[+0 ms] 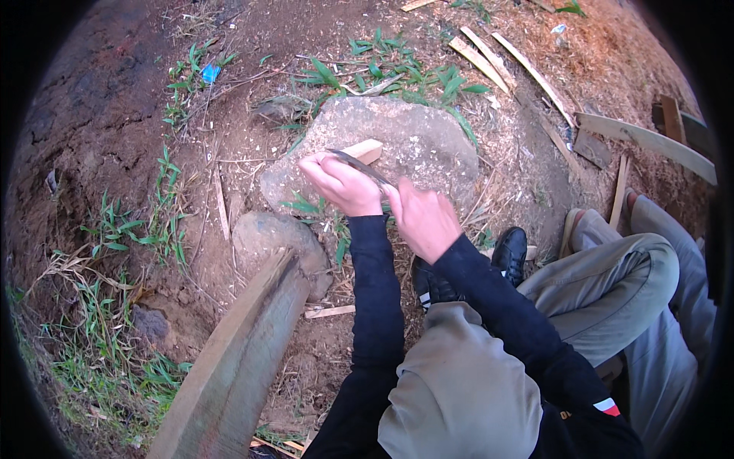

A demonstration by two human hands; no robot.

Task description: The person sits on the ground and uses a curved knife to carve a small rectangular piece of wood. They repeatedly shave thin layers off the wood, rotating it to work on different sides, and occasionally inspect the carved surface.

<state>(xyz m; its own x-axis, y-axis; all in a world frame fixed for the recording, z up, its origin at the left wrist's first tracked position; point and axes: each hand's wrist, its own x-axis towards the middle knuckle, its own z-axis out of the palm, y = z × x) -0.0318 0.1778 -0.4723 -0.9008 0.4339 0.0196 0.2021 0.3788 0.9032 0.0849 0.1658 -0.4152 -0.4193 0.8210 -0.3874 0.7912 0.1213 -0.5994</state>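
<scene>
My right hand point(426, 218) is closed round the handle end of a knife point(359, 164), its index finger reaching along toward the blade. The dark, narrow blade slants up and left across a short pale piece of wood point(370, 151). My left hand point(340, 183) is curled just under the blade, its fingers closed about the near end of that wood, which they mostly hide. The wood's square-cut far end sticks out past the blade. Both hands are close together over the near side of a broad flat stone point(397, 138) dotted with shavings.
A thick timber beam point(237, 367) slants up from the lower left beside a smaller rock point(279, 237). Another person's trousered legs point(612, 291) fill the right side. Wood strips point(489, 61) and a curved plank point(650, 141) lie at upper right. Grass point(107, 344) grows at left.
</scene>
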